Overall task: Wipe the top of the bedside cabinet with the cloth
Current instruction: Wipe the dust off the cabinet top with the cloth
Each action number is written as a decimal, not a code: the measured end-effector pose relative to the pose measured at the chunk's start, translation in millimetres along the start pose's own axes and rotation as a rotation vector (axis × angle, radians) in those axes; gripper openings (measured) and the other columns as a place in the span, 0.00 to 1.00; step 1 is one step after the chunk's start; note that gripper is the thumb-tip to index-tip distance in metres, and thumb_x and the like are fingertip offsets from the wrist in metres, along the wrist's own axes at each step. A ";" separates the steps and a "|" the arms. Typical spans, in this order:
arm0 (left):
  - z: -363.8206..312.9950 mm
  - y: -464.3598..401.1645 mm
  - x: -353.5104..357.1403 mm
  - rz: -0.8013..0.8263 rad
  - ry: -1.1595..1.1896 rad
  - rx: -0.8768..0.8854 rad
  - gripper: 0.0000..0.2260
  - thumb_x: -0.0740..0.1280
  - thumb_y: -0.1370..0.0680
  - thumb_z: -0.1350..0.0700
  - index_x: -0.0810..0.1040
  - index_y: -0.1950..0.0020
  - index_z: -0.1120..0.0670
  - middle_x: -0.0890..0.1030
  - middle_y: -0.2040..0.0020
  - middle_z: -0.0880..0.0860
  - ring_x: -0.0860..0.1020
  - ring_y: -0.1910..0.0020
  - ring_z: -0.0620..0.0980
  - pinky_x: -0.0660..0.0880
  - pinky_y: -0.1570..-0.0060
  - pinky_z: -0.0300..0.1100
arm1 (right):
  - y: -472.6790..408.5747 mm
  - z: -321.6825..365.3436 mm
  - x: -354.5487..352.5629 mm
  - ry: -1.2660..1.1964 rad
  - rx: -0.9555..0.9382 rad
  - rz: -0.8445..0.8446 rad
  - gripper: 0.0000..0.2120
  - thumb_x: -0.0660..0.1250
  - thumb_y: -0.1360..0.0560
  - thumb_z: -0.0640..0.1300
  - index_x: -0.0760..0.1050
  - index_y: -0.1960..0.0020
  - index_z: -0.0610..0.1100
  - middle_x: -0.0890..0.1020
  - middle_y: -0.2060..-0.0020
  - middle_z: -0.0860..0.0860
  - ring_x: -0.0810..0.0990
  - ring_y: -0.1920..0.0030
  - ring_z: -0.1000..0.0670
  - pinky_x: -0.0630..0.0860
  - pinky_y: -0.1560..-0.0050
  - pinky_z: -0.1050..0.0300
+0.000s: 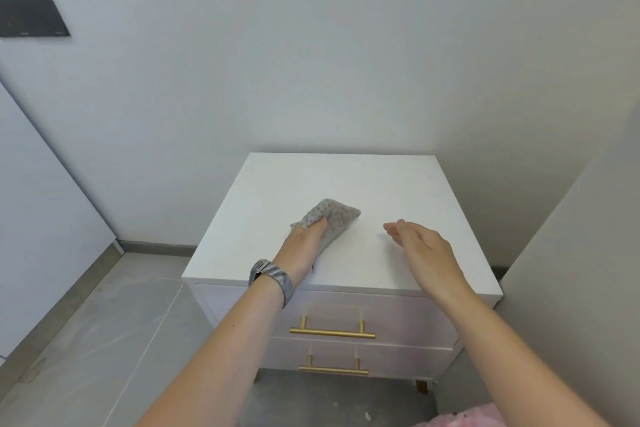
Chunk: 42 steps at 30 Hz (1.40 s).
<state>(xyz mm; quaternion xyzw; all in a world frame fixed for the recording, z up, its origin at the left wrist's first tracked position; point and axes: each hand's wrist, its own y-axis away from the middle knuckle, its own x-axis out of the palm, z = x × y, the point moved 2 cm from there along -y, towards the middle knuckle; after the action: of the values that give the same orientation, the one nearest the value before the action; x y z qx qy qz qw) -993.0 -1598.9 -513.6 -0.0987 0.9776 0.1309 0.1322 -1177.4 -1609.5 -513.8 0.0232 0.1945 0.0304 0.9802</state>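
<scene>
Cloth (334, 218) lies bunched under your left hand (304, 246), fingers flat, pinning it to the cabinet top (398, 191) for wiping; your right hand (420, 248) hovers loosely open, empty.

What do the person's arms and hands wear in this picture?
Both forearms are bare, with no sleeves and no gloves. The left hand has a watch at the wrist, with a grey woven mesh band. The right hand wears nothing; no rings are visible.
</scene>
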 end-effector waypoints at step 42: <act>-19.9 -6.9 -65.8 -0.231 0.220 0.248 0.08 0.62 0.23 0.52 0.80 0.56 0.51 0.80 0.65 0.51 0.77 0.65 0.51 0.74 0.65 0.41 | -26.8 -2.6 11.6 -0.235 -0.057 -0.055 0.19 0.52 0.21 0.53 0.76 0.38 0.49 0.78 0.37 0.55 0.73 0.34 0.56 0.64 0.29 0.55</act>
<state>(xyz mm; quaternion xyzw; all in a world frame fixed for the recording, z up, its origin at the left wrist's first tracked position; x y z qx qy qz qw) -933.7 -1600.7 -478.0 -0.2067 0.9770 -0.0178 0.0498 -1166.4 -1635.3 -522.1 -0.0068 0.0781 0.0063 0.9969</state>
